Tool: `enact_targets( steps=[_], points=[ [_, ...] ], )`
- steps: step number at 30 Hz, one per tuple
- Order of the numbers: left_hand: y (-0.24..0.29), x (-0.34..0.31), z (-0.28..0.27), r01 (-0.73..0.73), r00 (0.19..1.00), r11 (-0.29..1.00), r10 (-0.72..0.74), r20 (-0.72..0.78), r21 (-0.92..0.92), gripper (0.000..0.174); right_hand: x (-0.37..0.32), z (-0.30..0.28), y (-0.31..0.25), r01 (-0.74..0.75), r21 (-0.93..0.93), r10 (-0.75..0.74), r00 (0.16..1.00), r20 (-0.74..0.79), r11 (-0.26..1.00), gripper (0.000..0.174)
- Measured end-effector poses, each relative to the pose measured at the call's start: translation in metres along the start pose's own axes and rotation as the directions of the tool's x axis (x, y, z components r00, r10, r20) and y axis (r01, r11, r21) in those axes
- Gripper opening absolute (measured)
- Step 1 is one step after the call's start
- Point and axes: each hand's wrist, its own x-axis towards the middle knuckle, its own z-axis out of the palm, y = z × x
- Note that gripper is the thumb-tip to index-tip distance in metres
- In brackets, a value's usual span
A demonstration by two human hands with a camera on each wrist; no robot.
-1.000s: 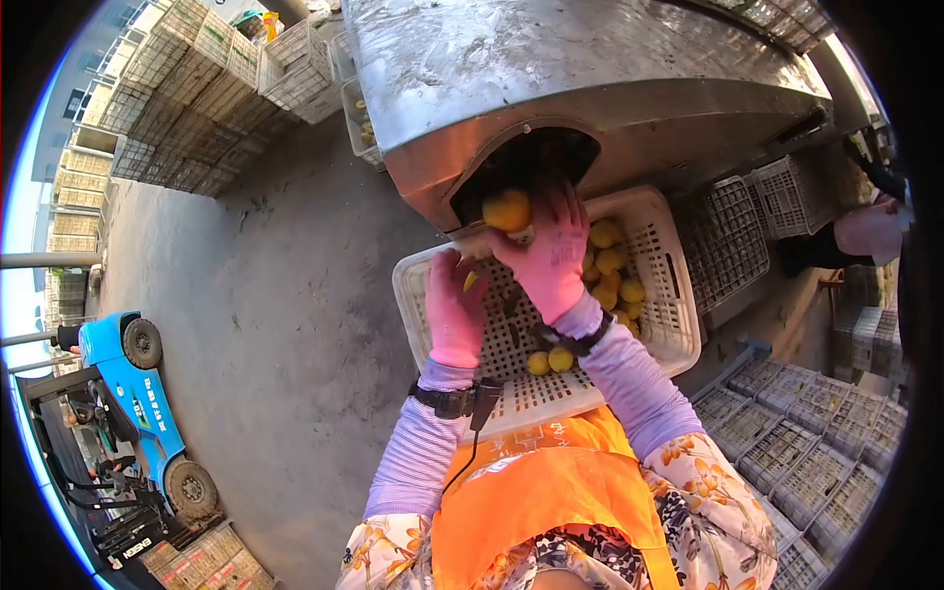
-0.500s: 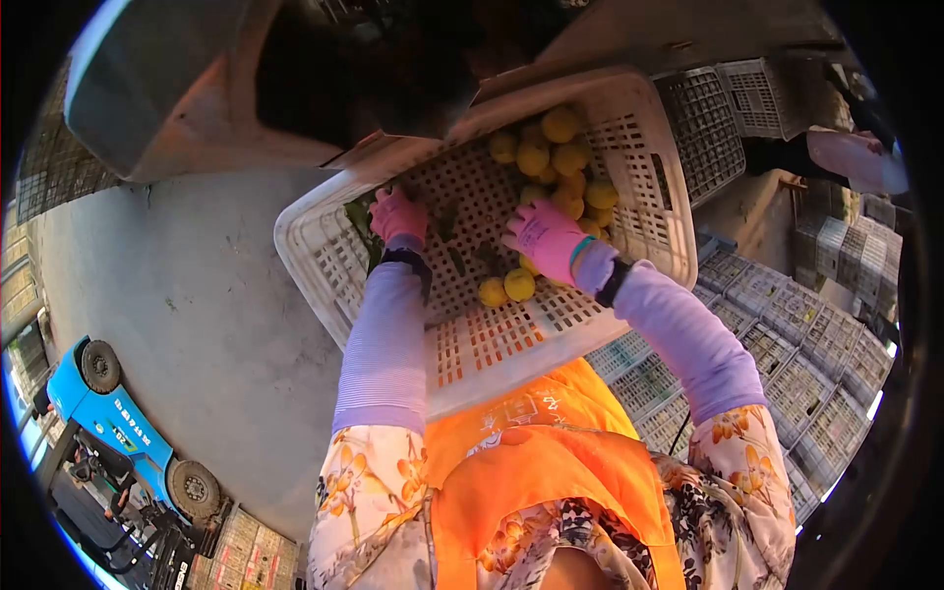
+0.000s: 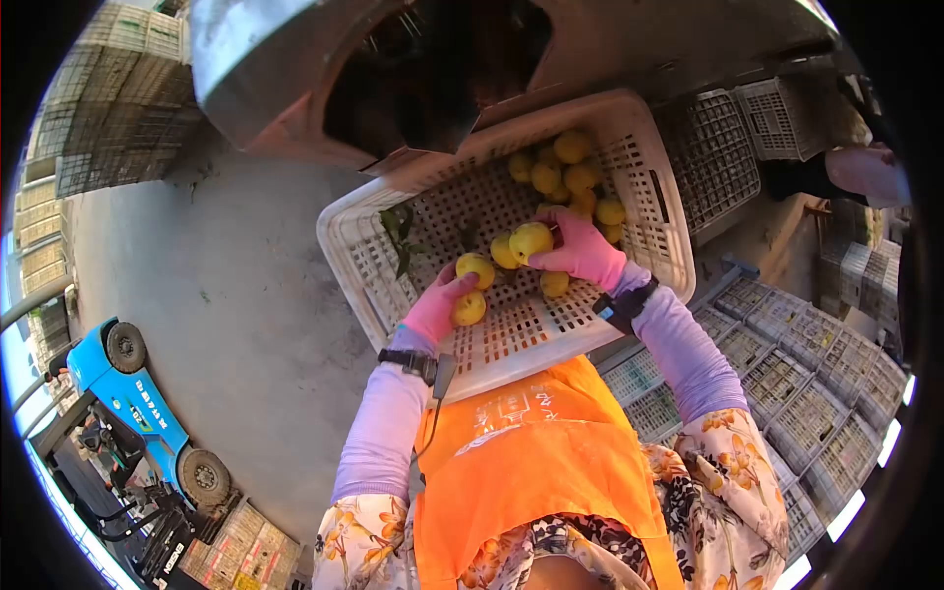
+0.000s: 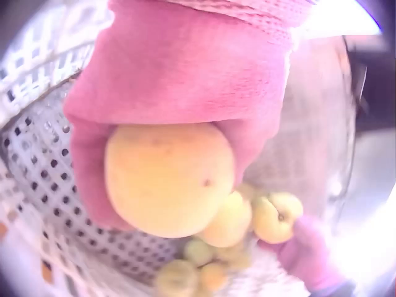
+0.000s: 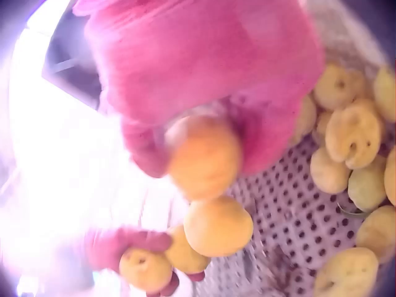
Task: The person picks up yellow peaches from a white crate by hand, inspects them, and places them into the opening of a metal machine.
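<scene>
Both hands wear pink gloves above a white plastic basket [image 3: 354,261]. The left hand [image 3: 433,305] grips two yellow fruits, one [image 3: 475,270] above the other [image 3: 468,309]; in the left wrist view a large fruit [image 4: 167,179] fills its fingers. Across from it, the right hand [image 3: 585,251] holds a yellow fruit [image 3: 532,242] between thumb and fingers. Against that fruit lies another [image 3: 503,252]; whether the hand also holds it, I cannot tell. The right wrist view shows the gripped fruit [image 5: 204,158] with one [image 5: 218,226] just below.
More fruits [image 3: 581,177] lie at the basket's right, and green leaves [image 3: 399,236] at its left. A metal machine with a dark opening [image 3: 433,74] stands beyond the basket. Stacked crates [image 3: 787,374] are at the right, a blue forklift [image 3: 138,393] at the left.
From the machine's opening, both hands have come down over the basket. The left hand has left the leaves and now grips fruits; the right has picked one up. The view has shifted.
</scene>
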Motion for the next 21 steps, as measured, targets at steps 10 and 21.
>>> enact_targets(
  steps=[10,21],
  points=[
    [0.092,-0.125,0.088,-0.342,0.905,0.841,0.415,0.093,-0.42,0.053,-0.08,0.042,-0.127,0.437,-0.199,-0.48,0.779,-0.404,0.877,0.061],
    [0.146,-0.136,0.087,-0.666,0.74,0.742,0.67,-0.054,0.079,0.069,0.007,0.035,-0.183,0.192,-0.706,-0.681,0.517,-0.518,0.682,0.077]
  ],
)
